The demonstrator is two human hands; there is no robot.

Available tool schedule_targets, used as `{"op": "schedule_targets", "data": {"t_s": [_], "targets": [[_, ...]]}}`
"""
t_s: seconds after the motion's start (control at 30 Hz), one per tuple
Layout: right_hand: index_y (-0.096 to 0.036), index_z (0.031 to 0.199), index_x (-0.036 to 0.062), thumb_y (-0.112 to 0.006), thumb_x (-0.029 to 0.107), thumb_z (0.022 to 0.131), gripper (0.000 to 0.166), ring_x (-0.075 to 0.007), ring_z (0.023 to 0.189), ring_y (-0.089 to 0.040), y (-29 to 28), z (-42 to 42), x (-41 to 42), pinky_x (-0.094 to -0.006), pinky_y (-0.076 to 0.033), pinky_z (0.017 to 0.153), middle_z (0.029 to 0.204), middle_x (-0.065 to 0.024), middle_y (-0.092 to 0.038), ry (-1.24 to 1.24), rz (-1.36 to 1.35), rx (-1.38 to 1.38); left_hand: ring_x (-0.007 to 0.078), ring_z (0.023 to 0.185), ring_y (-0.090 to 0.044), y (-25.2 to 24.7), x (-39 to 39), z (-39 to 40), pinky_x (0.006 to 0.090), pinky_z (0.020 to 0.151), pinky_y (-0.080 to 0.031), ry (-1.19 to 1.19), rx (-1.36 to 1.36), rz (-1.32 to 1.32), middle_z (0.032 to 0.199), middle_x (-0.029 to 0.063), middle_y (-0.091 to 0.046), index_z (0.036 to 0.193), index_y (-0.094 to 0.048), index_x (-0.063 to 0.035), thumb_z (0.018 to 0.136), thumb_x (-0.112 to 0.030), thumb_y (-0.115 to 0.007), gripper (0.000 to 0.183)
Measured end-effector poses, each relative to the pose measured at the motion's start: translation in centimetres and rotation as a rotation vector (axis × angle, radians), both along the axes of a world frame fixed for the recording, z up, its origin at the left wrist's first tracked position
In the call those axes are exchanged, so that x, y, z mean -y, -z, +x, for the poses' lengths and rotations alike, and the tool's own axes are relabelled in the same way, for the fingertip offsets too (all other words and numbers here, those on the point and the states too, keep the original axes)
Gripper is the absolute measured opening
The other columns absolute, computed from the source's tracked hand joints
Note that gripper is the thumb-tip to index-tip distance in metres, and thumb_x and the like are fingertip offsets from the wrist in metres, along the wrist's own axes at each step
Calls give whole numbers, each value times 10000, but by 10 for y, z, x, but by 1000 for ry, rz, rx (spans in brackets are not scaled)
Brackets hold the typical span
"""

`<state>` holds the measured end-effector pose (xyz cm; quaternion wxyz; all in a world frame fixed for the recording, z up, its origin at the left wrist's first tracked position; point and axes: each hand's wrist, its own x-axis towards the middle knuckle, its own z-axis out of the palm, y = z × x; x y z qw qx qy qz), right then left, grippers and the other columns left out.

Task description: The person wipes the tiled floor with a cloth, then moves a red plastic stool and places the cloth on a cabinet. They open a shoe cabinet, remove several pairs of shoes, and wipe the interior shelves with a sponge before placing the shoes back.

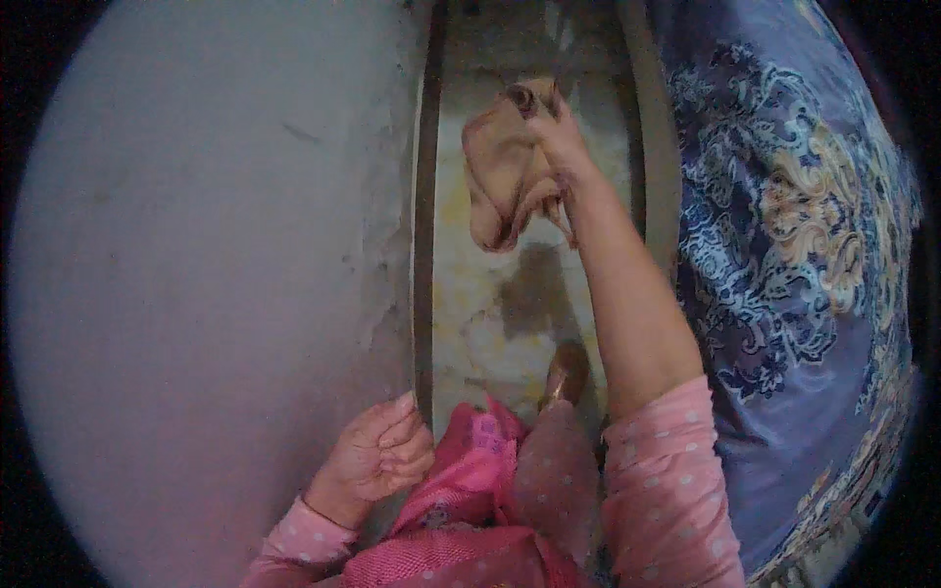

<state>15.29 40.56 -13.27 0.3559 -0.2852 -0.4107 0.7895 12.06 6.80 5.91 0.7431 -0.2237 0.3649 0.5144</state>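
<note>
My right hand (562, 140) is stretched out ahead of me, gripping a crumpled beige cloth (503, 169). Most of the cloth hangs in loose folds to the left of the hand, above the floor. Low in the view, my left hand (390, 452) is held beside the pale wall (220, 257), its fingers curled in with nothing visible in them. Right of that hand hangs a bright pink garment or cloth (478, 459) in front of my body.
A narrow strip of pale, yellow-stained floor (470, 345) runs between the wall's dark skirting (424, 220) and a bed or similar piece covered by a patterned purple-blue fabric (779, 220). My brown shoe (570, 367) stands on the floor, near a dark shadow or patch (533, 290).
</note>
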Motion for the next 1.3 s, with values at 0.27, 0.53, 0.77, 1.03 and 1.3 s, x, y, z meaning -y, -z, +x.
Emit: {"op": "schedule_targets", "data": {"t_s": [0.27,0.53,0.77,1.03,1.3], "targets": [[-341,1326,52,-527,29,745,610,-215,1076,-507,-7,49,119,-341,-416,929,1193,-84,-496,21,-286,76,93,438,-297,16,8,-12,210,361,-253,42,-152,7,480,-32,-289,545,-337,-161,951,-353,-412,456],[-370,1301,63,-638,38,780,586,-215,1068,-527,-161,116,167,-351,-454,904,1184,-81,-520,-140,-790,32,69,431,-291,-28,-24,-22,192,348,-222,-57,-106,146,502,-42,-302,580,-342,-157,951,-330,-422,417],[-317,1336,72,-706,-39,691,761,-179,1117,-496,-320,137,115,-324,-422,943,1249,-50,-483,-276,-412,157,54,400,-268,-119,-91,5,184,327,-221,31,-107,-6,496,-51,-298,549,-323,-167,944,-322,-435,438],[-317,1315,40,-704,-19,712,719,-180,1057,-527,-371,163,62,-328,-461,889,1195,-80,-516,-315,-392,100,49,410,-250,-195,-184,9,172,330,-192,62,-21,159,500,-52,-282,559,-335,-167,947,-340,-435,436],[-448,1186,34,-593,39,784,427,-177,909,-579,-397,158,-2,-305,-509,780,1051,-92,-575,-248,-384,244,57,405,-280,-199,-300,-30,178,328,-214,52,51,276,496,-51,-283,583,-341,-161,960,-314,-397,411]]}}
